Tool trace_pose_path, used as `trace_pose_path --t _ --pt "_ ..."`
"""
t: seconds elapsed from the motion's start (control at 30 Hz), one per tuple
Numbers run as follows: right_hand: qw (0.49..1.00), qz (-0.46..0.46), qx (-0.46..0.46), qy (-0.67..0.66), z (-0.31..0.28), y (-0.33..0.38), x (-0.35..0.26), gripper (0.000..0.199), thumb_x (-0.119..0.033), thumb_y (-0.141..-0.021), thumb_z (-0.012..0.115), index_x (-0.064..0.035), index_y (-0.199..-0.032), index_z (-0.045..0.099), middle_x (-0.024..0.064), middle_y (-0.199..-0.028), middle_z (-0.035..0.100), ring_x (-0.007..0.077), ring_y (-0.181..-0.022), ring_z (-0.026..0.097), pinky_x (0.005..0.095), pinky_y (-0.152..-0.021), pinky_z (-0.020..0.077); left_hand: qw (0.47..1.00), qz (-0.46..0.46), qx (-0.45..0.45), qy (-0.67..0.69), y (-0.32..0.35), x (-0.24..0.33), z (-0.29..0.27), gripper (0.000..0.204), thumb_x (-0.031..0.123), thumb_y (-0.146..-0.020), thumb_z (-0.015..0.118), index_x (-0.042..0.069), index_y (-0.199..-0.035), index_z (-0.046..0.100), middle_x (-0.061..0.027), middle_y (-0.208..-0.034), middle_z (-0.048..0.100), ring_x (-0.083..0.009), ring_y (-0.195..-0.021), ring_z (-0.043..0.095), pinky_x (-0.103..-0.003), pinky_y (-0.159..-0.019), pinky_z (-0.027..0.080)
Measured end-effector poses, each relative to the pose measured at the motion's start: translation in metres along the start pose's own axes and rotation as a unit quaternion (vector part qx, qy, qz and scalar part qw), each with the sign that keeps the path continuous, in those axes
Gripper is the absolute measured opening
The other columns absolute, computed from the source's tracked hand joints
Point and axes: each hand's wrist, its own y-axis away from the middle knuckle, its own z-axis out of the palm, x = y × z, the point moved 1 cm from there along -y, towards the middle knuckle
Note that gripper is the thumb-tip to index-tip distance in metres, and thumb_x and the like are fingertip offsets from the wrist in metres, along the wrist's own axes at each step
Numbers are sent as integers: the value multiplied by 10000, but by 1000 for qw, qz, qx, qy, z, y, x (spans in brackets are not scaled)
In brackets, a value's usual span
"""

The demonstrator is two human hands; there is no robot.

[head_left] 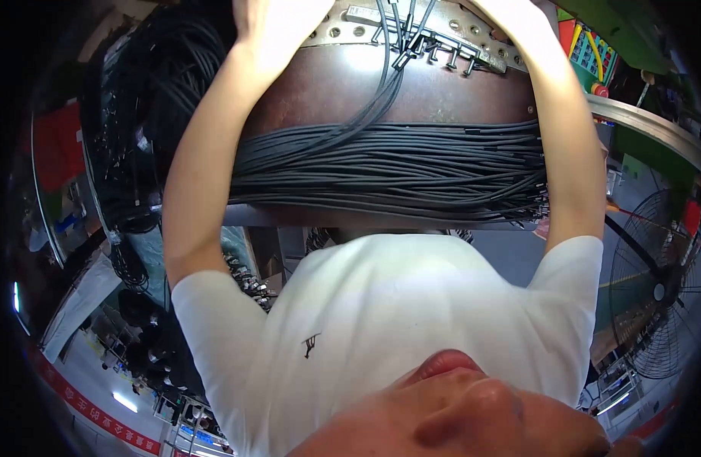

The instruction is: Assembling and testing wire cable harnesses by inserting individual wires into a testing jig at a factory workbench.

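Note:
My left hand (278, 19) reaches to the upper edge, its fingers cut off by the frame. My right hand (518, 15) is at the upper edge too, bright with glare, and its fingers are out of sight. What either one holds cannot be seen. Between them lies a metal strip with round holes (457, 27), with a row of small black pins or screws (468, 67) along its near edge. Several thin black cables (387, 57) with dark connector ends run over that strip. Nearer to me, a thick bundle of black cables (388, 164) lies across the brown tabletop (312, 91).
A large tangle of black cables (160, 76) hangs at the left. On the far right are a green control panel (594, 57) with a red knob (600, 90), a curved metal rail (647, 126) and a black wire-cage fan (647, 293).

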Motion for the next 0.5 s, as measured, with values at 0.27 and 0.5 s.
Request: trace_pose_path --t 0.27,0.5 --pt "999 24 -24 30 4 -4 1 244 -155 -896 464 19 -914 634 228 -843 641 384 -751 616 458 -689 494 948 -58 -3 314 -15 12 13 304 295 -917 537 38 -1048 632 -163 -1057 632 -300 -994 593 -388 -882 462" --pt "994 76 -78 33 -7 -11 -9 252 -166 -891 460 10 -900 640 229 -863 643 373 -771 621 444 -723 492 967 -65 -23 247 -19 4 36 331 287 -955 451 30 -1089 608 -175 -1093 616 -309 -1016 585 -393 -902 451"
